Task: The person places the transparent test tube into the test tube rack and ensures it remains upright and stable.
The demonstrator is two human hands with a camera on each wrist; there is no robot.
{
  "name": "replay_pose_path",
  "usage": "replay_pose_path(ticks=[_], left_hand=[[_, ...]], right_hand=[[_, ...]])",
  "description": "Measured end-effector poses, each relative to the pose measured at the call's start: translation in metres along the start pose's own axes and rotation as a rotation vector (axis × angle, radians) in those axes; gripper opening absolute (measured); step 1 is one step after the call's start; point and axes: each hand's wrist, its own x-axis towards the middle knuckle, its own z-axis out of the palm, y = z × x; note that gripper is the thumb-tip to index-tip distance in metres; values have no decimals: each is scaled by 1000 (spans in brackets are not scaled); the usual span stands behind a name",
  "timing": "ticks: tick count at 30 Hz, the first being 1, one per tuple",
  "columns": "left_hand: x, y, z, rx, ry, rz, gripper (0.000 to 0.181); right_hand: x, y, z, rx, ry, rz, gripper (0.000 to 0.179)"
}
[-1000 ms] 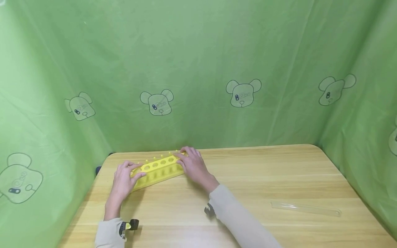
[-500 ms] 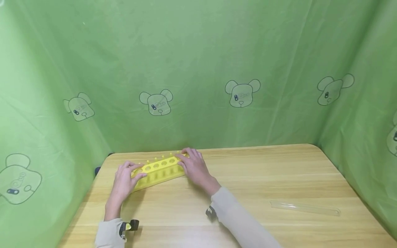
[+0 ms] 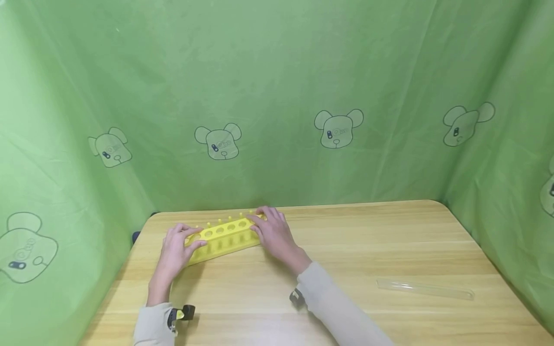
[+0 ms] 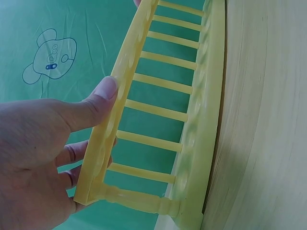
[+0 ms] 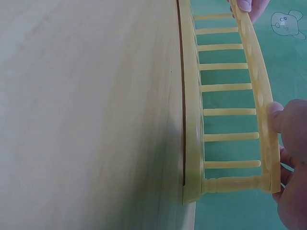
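Observation:
A yellow test tube rack (image 3: 229, 247) stands upright at the back left of the table, a row of holes in its top plate and a row of pegs behind. My left hand (image 3: 174, 252) grips the left end of the top plate, thumb on the near edge, fingers over the far side. At the right end, my right hand (image 3: 275, 235) holds the same plate. In the left wrist view the thumb (image 4: 98, 103) presses the plate's edge; the right wrist view shows the other thumb (image 5: 276, 117) doing likewise. No tubes show in the rack's visible holes.
A clear glass test tube (image 3: 426, 289) lies on its side at the right of the wooden table (image 3: 346, 240). Green curtains (image 3: 277, 72) with bear-head drawings surround the table at the back and both sides. The rack is close to the back edge.
Both hands and the rack between them have shifted slightly to the right. Their hold on it looks the same, and the test tube still lies in its place.

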Motion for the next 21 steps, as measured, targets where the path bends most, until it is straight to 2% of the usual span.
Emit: replay_pose_path(ticks=[12, 21], left_hand=[[2, 3, 3, -2, -16, 8, 42], [1, 7, 6, -14, -21, 12, 41]], right_hand=[[-9, 2, -3, 14, 24, 27, 36], [-14, 1, -6, 1, 4, 44, 37]])
